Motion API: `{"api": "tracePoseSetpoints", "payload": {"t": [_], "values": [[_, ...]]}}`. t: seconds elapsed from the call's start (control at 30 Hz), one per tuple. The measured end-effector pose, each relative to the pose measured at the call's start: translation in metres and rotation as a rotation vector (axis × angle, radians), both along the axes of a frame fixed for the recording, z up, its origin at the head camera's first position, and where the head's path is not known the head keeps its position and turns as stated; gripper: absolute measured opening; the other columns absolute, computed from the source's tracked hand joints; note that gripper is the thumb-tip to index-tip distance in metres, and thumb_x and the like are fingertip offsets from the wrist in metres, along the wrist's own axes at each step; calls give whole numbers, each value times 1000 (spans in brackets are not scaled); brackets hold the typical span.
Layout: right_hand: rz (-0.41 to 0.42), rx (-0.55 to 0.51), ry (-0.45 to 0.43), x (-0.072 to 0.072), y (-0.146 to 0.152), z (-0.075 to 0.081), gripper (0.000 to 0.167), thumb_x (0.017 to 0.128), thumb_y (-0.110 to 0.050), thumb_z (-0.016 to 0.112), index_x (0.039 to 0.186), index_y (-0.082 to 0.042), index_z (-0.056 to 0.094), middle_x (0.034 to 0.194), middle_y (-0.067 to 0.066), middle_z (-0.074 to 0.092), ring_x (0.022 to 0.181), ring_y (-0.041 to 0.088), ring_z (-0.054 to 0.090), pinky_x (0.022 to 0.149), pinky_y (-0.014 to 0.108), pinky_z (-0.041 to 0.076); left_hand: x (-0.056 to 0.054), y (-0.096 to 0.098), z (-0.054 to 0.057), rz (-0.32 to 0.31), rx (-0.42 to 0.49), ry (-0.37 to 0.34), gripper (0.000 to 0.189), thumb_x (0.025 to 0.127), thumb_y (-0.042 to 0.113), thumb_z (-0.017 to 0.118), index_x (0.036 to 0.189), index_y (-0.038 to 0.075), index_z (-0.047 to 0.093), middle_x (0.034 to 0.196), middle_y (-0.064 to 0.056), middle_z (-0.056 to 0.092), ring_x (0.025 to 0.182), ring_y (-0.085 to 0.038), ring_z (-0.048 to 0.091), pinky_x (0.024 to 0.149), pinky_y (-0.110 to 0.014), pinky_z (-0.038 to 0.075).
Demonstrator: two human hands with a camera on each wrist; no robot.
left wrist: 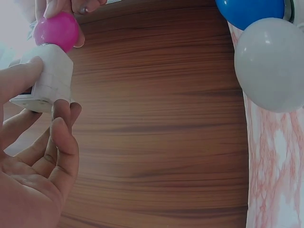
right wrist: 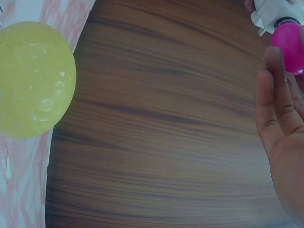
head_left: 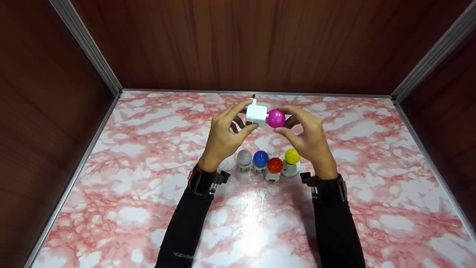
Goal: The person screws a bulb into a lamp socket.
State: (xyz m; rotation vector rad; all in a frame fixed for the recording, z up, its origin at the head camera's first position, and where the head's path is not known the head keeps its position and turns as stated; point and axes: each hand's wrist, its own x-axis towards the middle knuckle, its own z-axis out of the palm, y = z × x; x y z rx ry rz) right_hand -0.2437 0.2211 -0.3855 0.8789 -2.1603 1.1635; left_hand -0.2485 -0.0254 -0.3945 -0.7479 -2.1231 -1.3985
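Observation:
Raised over the far part of the table, my left hand (head_left: pixel 225 130) grips a white bulb holder (head_left: pixel 256 114) between thumb and fingers. My right hand (head_left: pixel 306 136) pinches a round magenta light bulb (head_left: pixel 276 118) by its globe. The bulb points sideways, its base end at the right side of the holder. In the left wrist view the magenta bulb (left wrist: pixel 57 31) sits against one face of the boxy white holder (left wrist: pixel 50 78). A dark ring shows between the holder (right wrist: pixel 275 12) and the bulb (right wrist: pixel 288 46) in the right wrist view.
Below the hands, a grey-white bulb (head_left: pixel 244 158), a blue bulb (head_left: pixel 260 159), a red bulb (head_left: pixel 275 165) and a yellow bulb (head_left: pixel 292 156) stand upright in white holders. The marbled table (head_left: pixel 130 208) is bordered by brown wood-grain panels (head_left: pixel 238 44) at the back and sides.

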Motion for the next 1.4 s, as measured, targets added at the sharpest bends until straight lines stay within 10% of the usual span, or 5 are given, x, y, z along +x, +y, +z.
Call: {"api": "tracePoseSetpoints", "payload": {"t": [1.4], "values": [[-33, -50, 70, 0, -2, -2, 51, 80, -3, 90, 128, 0, 72, 117, 18, 78, 82, 27, 73, 89, 10, 56, 0, 1, -1, -5, -10, -25, 55, 94, 25, 82, 144, 8, 65, 102, -14, 78, 74, -16, 68, 60, -37, 61]]}}
